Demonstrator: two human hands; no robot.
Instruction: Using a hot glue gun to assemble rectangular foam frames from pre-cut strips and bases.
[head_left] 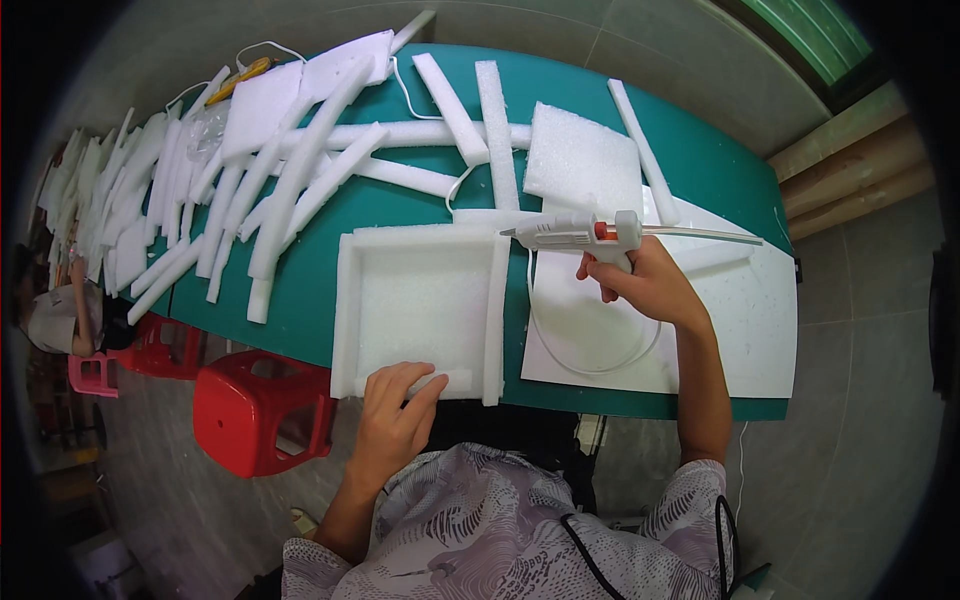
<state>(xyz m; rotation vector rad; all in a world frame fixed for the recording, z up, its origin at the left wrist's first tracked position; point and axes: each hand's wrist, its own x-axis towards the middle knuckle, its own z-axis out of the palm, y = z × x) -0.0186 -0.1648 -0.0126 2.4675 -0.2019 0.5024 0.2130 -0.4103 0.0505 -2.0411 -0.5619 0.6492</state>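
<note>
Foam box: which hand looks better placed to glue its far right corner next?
Probably the right hand: it holds the glue gun, nozzle near that corner of the foam box. The left hand is down at the box's near side.

Left hand (397,405) bent, right hand (645,284) clenched

The right hand (650,285) hides most of the handle (617,262) of the glue gun (570,235); contact between its nozzle (508,233) and the foam tray (345,310) is too small to tell. The left hand (398,412) covers part of the tray's near wall (458,380). Far left, a foam sheet (263,112) partly hides a yellow tool (240,82), perhaps a cutter. Left, a co-worker (58,322) blurs into shadow. The lower edge cuts off the patterned shirt (470,520).
</note>
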